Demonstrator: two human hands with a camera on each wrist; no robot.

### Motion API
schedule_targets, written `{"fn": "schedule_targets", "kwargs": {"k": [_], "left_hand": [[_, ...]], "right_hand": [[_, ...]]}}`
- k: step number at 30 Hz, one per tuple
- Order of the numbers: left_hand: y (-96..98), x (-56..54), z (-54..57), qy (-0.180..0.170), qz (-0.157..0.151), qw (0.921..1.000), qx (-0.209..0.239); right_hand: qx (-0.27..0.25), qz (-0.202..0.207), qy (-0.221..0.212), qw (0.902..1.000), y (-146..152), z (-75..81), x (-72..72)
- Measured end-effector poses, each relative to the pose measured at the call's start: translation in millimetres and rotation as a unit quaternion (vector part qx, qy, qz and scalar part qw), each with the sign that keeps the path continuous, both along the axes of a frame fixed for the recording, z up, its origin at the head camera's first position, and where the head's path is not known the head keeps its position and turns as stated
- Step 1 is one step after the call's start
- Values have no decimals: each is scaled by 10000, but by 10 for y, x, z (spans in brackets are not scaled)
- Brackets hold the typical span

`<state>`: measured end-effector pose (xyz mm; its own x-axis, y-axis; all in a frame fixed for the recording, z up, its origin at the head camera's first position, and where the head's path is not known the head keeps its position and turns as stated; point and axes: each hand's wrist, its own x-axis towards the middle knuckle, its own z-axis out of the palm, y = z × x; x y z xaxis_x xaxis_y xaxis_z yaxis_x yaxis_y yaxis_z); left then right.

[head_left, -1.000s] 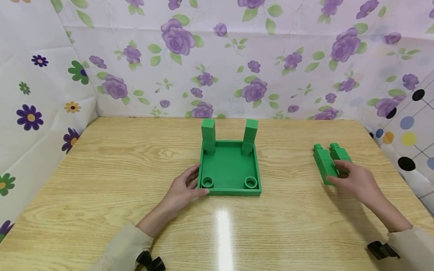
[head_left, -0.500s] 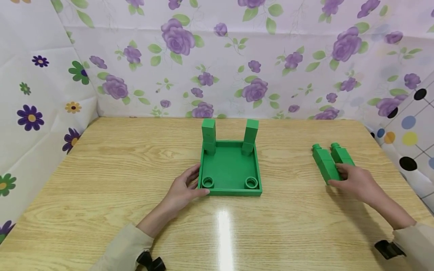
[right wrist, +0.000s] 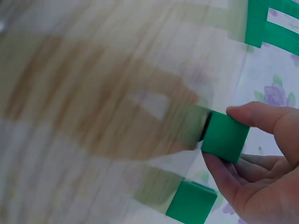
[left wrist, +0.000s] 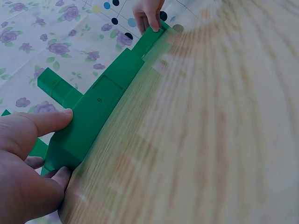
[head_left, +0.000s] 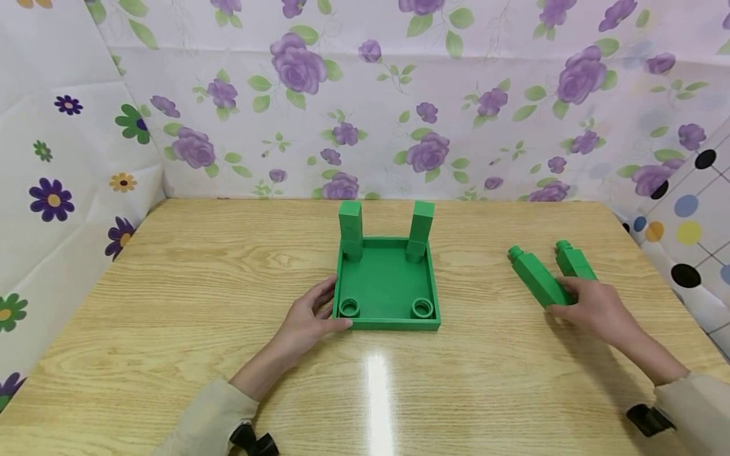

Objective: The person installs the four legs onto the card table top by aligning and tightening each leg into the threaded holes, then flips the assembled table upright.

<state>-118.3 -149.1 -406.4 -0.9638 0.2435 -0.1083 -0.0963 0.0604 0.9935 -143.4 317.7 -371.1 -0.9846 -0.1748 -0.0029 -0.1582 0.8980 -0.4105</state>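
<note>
A green square tray-like base (head_left: 388, 282) with a low rim sits mid-table. Green square posts (head_left: 350, 221) stand in its two back corners, and round threaded sockets (head_left: 422, 308) show in its two front corners. My left hand (head_left: 305, 326) grips the front left corner, thumb on the front rim and fingers along the left side. Over at the right, my right hand (head_left: 599, 310) pinches the near end of a loose green leg (head_left: 535, 277) with a threaded tip. In the right wrist view, thumb and fingers hold that leg's square end (right wrist: 225, 136).
A second loose green leg (head_left: 575, 263) lies just right of the held one, partly hidden by the right hand. The wooden table (head_left: 228, 272) ends at a flowered cloth (head_left: 245, 114) behind. Patterned cloths also flank both sides.
My right hand has closed its fingers on the left of the two loose legs. That leg's threaded tip has swung left, away from the other leg. My left hand and the base stay put.
</note>
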Motion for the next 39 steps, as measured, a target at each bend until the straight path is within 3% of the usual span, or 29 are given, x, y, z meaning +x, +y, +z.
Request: {"fn": "schedule_targets", "kwargs": {"k": [8,13,18,21,28,31,39], "left_hand": [[1,8,9,47,-46,10000,3],[-6,20,24,71,-112,9999,65],[-11,26,26,66,-128,9999,70],[-7,22,20,63,-107,9999,42],[10,16,20,111,-46,9999,16],[14,12,19,107,-38,9999,37],[-6,18,24,77,-92,9999,50]], "right_hand": [[-347,-255,134,9990,-37,89,7],[-1101,-459,171,9927,-127,144,-11],[-1943,-666,-10,9787,-198,213,-41],[-2284,-667,-22,9713,-235,261,-54],[-2504,-354,103,9674,-410,400,-43],[-3029,-220,35,9527,-529,449,-48],[-4391,110,-201,8981,-931,584,-104]]}}
